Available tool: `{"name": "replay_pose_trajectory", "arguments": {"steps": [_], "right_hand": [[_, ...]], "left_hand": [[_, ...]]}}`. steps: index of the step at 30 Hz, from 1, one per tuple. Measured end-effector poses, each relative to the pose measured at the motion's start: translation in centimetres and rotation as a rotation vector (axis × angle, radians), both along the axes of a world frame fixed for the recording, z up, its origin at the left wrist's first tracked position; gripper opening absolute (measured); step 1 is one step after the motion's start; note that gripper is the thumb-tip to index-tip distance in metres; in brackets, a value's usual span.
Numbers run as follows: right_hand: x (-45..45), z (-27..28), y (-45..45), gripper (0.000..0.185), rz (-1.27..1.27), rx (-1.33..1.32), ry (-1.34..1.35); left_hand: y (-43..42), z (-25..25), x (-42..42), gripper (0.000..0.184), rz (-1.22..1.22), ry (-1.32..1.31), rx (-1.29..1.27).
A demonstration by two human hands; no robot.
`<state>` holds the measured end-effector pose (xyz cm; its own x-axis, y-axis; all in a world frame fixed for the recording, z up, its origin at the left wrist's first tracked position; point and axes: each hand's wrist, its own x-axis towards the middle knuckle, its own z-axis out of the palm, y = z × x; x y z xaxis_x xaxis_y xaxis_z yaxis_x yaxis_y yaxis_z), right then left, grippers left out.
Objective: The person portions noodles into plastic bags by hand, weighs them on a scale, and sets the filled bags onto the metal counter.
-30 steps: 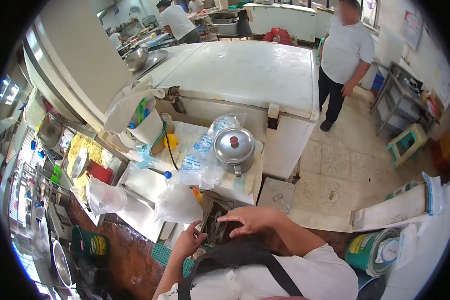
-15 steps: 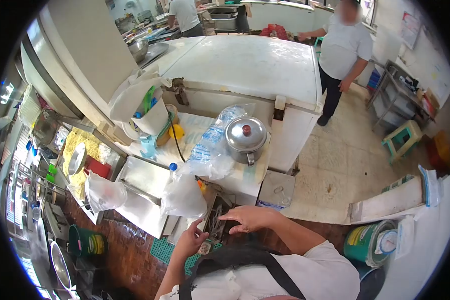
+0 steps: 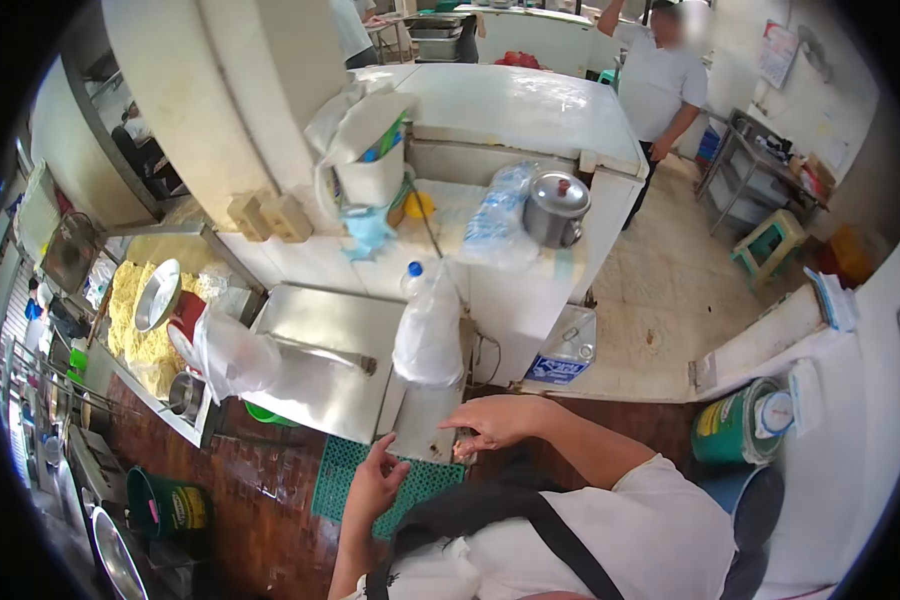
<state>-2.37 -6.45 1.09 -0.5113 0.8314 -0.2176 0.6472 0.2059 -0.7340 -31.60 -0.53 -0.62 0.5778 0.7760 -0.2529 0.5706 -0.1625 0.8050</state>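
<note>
My left hand is raised in front of the counter, above a green perforated mat. Its index finger and thumb are spread, with nothing between them. Across from it, my right hand reaches leftward over the near end of a narrow metal ledge. Its fingers are bent but apart, and no held object shows. Just beyond both hands stands a white plastic bag, with a blue-capped bottle behind its top. Left of the bag lies a stainless steel counter lid.
A lidded pot sits on the raised counter. At left, a tray of yellow noodles holds a metal bowl. A blue-white tin stands on the floor. A green bucket is at right; another person stands behind.
My view has swung left, so the counter and pot appear further right. Both hands stay raised and apart; my right fingers have bent down more. The person behind has lifted an arm.
</note>
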Motion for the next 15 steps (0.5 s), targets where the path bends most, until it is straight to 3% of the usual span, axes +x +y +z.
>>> {"name": "replay_pose_trajectory", "arguments": {"steps": [2, 6, 9, 11, 12, 15], "right_hand": [[-4.3, -0.2, 0.5, 0.062, -0.001, -0.08, 0.07], [-11.1, 1.5, 1.2, 0.063, 0.013, 0.068, -0.017], [-14.4, 2.2, 1.1, 0.064, 0.006, 0.029, 0.013], [-15.3, 0.7, 0.9, 0.065, 0.054, 0.15, 0.032], [-15.8, 3.0, 0.8, 0.063, 0.032, 0.069, 0.009], [-16.8, 1.6, 1.0, 0.062, -0.022, -0.064, -0.052]], "left_hand": [[0.3, -0.7, -4.6, 0.057, 0.016, -0.011, 0.001], [1.6, -1.8, -11.7, 0.056, -0.019, 0.006, 0.025], [1.9, -0.8, -15.5, 0.056, -0.016, 0.037, -0.003], [2.5, -2.3, -17.6, 0.058, -0.01, 0.025, 0.009], [2.6, -1.3, -17.4, 0.059, -0.006, 0.063, 0.028], [2.8, -2.1, -18.1, 0.058, 0.011, -0.039, -0.001]]}}
